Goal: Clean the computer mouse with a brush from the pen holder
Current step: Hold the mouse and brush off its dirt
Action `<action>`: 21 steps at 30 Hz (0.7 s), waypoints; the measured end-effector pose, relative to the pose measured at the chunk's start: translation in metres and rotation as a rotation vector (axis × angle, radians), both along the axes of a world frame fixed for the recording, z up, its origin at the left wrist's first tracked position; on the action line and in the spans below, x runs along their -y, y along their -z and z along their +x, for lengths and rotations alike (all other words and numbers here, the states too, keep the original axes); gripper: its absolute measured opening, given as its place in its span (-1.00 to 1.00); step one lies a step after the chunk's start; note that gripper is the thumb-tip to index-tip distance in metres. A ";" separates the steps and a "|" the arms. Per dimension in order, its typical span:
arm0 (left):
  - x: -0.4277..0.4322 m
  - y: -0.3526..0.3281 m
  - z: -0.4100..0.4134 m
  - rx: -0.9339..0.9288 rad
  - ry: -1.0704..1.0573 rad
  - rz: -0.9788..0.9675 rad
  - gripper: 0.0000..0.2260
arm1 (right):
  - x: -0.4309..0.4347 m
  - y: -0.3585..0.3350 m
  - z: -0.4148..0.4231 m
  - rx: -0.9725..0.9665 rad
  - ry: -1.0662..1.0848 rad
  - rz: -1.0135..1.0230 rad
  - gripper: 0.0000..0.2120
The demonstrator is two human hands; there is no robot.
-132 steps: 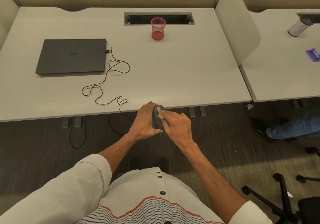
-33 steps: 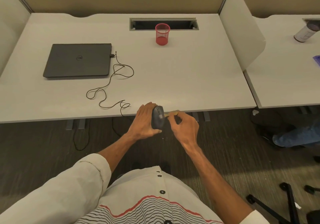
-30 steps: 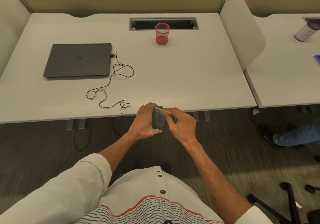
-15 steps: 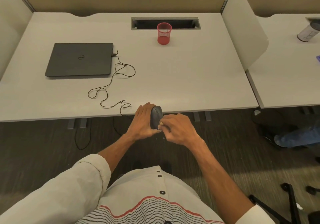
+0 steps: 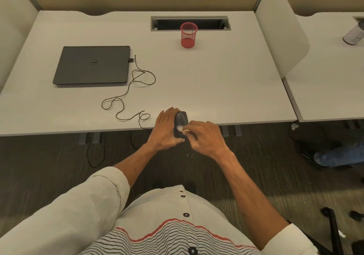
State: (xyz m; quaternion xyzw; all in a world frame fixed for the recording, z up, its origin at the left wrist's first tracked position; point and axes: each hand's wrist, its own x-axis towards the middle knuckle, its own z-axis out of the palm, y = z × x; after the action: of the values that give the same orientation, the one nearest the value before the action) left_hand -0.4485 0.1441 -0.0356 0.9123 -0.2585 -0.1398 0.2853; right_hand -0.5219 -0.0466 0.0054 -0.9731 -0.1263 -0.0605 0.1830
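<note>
My left hand (image 5: pixel 165 130) grips a dark grey computer mouse (image 5: pixel 180 120), held over the desk's front edge. My right hand (image 5: pixel 206 138) pinches a small brush whose pale bristle tip (image 5: pixel 180 129) lies against the mouse's near end; the handle is hidden in my fingers. The mouse's thin black cable (image 5: pixel 126 97) snakes across the desk to a closed dark laptop (image 5: pixel 92 65). A red mesh pen holder (image 5: pixel 188 35) stands upright at the back middle of the white desk (image 5: pixel 226 85).
A cable slot (image 5: pixel 190 23) is cut into the desk behind the pen holder. A white divider panel (image 5: pixel 279 34) separates a second desk with a cylindrical container (image 5: pixel 353 34). Someone's jeans-clad leg (image 5: pixel 338 155) and chair legs (image 5: pixel 332 231) are on the floor at right.
My right hand has stroked the brush back and forth over the mouse; its tip now sits near the mouse's near end. My left hand keeps its hold on the mouse.
</note>
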 end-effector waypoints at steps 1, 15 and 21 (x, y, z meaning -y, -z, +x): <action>-0.001 0.000 0.001 0.000 -0.005 -0.010 0.02 | 0.001 -0.001 0.000 -0.014 -0.007 0.015 -0.79; -0.002 0.001 -0.002 -0.040 0.026 -0.014 0.05 | 0.003 0.005 -0.006 0.004 0.006 0.067 -0.81; -0.004 0.004 -0.007 -0.055 0.013 -0.009 0.04 | 0.005 0.008 -0.015 -0.080 -0.032 0.074 -0.80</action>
State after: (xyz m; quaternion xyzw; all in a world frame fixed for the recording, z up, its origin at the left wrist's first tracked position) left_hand -0.4551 0.1480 -0.0392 0.9050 -0.2574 -0.1654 0.2955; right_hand -0.5370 -0.0512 -0.0030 -0.9652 -0.1321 -0.0233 0.2246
